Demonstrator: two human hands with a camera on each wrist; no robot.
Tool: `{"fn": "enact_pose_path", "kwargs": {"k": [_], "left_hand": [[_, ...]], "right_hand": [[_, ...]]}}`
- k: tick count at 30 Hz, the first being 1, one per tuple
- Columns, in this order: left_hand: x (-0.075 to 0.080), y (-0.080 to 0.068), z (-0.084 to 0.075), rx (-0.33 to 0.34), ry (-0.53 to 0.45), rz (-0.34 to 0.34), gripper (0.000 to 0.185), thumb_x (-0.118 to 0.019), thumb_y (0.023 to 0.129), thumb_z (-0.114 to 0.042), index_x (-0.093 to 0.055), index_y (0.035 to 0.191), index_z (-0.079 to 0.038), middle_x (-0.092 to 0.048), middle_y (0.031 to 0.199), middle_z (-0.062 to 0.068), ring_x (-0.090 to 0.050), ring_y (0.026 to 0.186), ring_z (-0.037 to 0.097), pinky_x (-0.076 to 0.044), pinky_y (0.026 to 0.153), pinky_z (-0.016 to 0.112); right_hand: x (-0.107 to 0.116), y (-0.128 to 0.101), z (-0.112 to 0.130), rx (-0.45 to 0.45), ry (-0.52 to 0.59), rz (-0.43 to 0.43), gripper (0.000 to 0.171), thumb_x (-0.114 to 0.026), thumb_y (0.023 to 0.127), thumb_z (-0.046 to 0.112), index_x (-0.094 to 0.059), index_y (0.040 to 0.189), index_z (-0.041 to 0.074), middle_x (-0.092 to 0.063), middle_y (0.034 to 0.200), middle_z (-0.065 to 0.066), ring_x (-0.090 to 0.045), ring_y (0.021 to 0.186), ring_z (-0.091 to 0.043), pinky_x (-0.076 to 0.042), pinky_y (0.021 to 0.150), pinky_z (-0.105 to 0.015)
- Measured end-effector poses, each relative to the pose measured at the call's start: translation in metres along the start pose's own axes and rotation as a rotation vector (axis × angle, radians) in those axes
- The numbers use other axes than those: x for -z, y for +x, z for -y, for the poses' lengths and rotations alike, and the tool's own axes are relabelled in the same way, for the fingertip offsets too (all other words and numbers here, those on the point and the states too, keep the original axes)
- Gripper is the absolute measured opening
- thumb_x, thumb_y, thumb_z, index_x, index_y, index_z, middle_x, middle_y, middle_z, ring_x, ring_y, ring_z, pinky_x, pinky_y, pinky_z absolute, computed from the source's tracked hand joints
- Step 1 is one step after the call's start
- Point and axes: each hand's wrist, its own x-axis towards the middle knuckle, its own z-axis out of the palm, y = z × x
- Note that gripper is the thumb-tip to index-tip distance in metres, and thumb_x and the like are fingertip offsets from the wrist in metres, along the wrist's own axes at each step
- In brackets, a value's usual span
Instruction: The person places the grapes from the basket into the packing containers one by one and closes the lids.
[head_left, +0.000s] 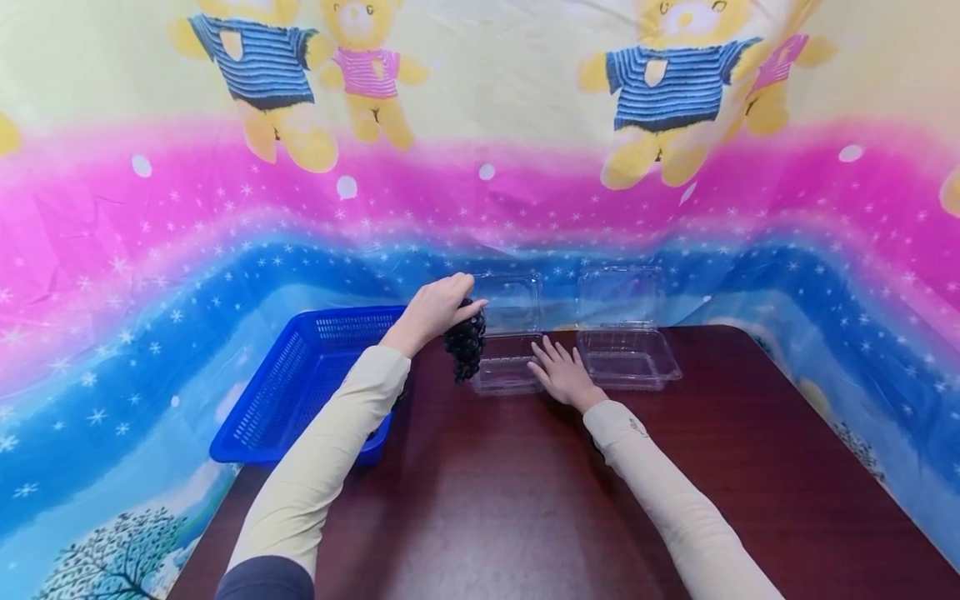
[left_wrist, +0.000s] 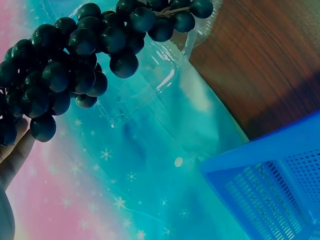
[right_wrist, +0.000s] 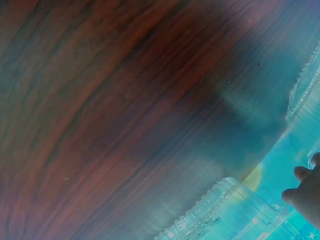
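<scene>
My left hand (head_left: 433, 310) holds a bunch of dark grapes (head_left: 466, 345) by its upper end, and the bunch hangs down beside the left clear plastic container (head_left: 504, 377). In the left wrist view the round grapes (left_wrist: 82, 42) fill the upper left, with a bit of brown stem showing. My right hand (head_left: 564, 377) has its fingers spread, at the right side of that container. Its fingers (right_wrist: 301, 173) also show at the right edge of the right wrist view. Both containers have raised lids; the right clear container (head_left: 628, 360) stands just beyond my right hand.
A blue slotted basket (head_left: 243, 455) stands on the left of the dark wooden table (head_left: 510, 500), partly covered by my left forearm. Dark bits show at its right side. Behind the table hangs a printed cloth (head_left: 480, 200) with bears and snowflakes.
</scene>
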Motion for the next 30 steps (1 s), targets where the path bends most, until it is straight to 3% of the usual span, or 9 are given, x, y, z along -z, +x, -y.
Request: {"fn": "enact_pose_path", "kwargs": {"k": [12, 30], "left_hand": [[-0.004, 0.004, -0.004, 0.027, -0.01, 0.04, 0.032, -0.053, 0.093, -0.037, -0.043, 0.081, -0.009, -0.04, 0.069, 0.001, -0.037, 0.055, 0.014, -0.028, 0.045, 0.025], [-0.013, 0.01, -0.007, 0.004, 0.01, -0.001, 0.031, -0.055, 0.093, -0.036, -0.046, 0.083, -0.008, -0.044, 0.069, 0.001, -0.042, 0.056, 0.014, -0.038, 0.048, 0.027]], "right_hand": [[-0.001, 0.0, 0.0, -0.006, -0.008, -0.012, 0.059, -0.022, 0.099, 0.05, -0.017, 0.149, 0.019, -0.01, 0.155, -0.011, -0.014, 0.14, -0.037, -0.003, 0.111, -0.058], [0.002, -0.002, 0.004, -0.013, -0.018, -0.013, 0.058, -0.024, 0.099, 0.048, -0.019, 0.149, 0.018, -0.013, 0.155, -0.012, -0.015, 0.14, -0.037, -0.004, 0.111, -0.058]]}}
